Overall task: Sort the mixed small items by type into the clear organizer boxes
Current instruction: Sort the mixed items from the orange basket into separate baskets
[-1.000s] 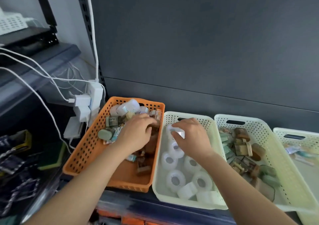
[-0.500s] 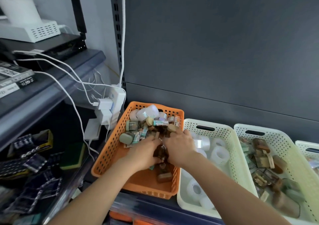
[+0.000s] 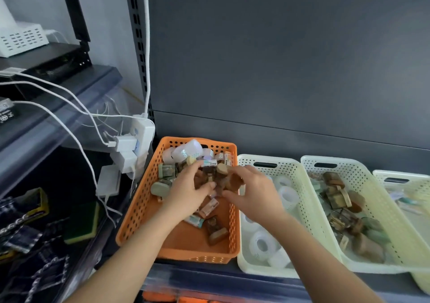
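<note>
Orange basket [image 3: 139, 200], left end of the shelf: mixed items heaped at its far end. Left hand [image 3: 188, 191]: fingers curled against brown pieces [image 3: 223, 181] in the heap; hold unclear through blur. Right hand [image 3: 253, 191]: thumb and fingers pinch the same brown pieces from the right. Cream basket [image 3: 286, 163], adjoining on the right: tape rolls [image 3: 288, 194].

Head view looks steeply down, close over orange basket [image 3: 137, 209].
</note>
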### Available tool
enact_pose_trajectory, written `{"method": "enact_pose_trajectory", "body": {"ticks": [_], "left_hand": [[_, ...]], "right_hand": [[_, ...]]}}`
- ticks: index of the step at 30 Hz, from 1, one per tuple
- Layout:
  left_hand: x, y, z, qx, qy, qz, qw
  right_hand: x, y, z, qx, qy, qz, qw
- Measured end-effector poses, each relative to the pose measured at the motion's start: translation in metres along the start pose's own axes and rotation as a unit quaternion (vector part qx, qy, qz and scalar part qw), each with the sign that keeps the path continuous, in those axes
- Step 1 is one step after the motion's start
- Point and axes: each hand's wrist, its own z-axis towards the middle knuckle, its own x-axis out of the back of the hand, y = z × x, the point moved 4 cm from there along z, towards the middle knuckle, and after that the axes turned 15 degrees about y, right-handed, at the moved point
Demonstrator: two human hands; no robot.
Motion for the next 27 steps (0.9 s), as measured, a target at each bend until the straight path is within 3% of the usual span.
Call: {"method": "enact_pose_trajectory", "body": {"ticks": [4, 8, 14, 20, 27], "left_hand": [[-0.014, 0.037, -0.001, -0.055, 0.029, -0.043, 0.997], [-0.048, 0.073, -0.005, -0.115, -0.002, -0.092, 0.989], [-0.125, 0.136, -0.023, -0.222, -0.055, -0.056, 0.972], [-0.204, 0.172, -0.050, -0.324, -0.101, 0.091, 0.936], [-0.254, 0.160, -0.065, -0.376, -0.080, 0.330, 0.862]], "right_hand": [[0.029, 0.027, -0.005, -0.068, 0.092, 0.057, 0.992], [0.058, 0.065, -0.016, -0.139, 0.126, 0.058, 0.981], [0.114, 0.142, -0.043, -0.194, 0.158, 0.007, 0.968], [0.156, 0.201, -0.063, -0.209, 0.079, -0.145, 0.964], [0.151, 0.242, -0.076, -0.084, 0.006, -0.234, 0.968]]}}
